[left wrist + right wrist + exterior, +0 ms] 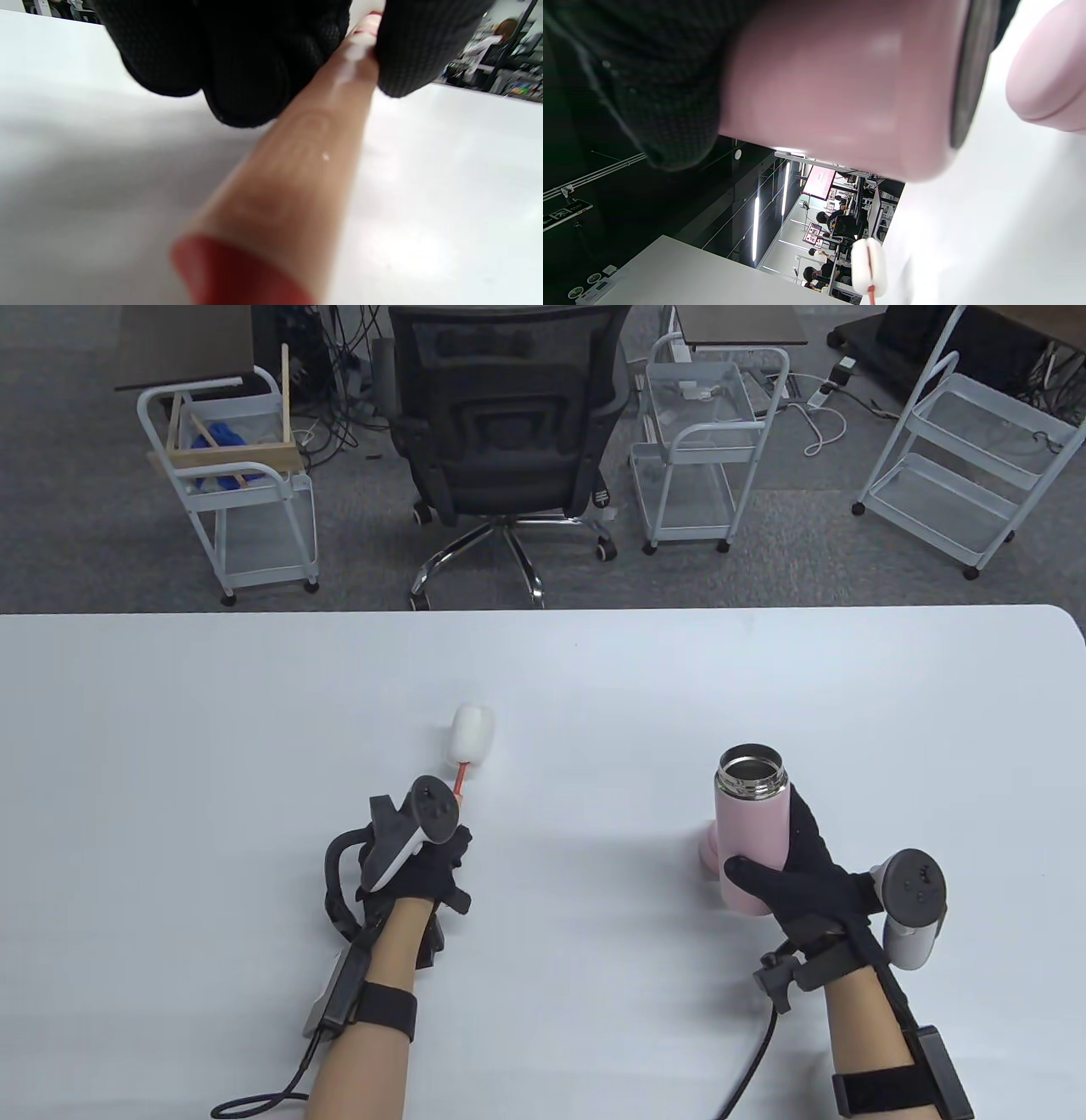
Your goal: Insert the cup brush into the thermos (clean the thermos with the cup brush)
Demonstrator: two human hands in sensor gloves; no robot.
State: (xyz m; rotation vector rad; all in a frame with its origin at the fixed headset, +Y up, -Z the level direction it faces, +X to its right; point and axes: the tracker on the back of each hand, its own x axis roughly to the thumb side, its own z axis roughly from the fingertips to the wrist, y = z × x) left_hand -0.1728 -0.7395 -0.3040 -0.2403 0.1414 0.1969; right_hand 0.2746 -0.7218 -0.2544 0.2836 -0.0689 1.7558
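Gripping the brush [469, 742] by its handle, the left hand [428, 861] faces the open pink thermos [751, 824], clasped upright by the right hand [810, 878] on the table [170, 746].

Cup brush [469, 740] left-centre on tabletop [170, 746], head pointing away, handle in left hand [424, 857]. Thermos [751, 827] right, well apart, in right hand [806, 882]; lid [708, 848] just behind-left of it.

Office chair [507, 432], three carts beyond
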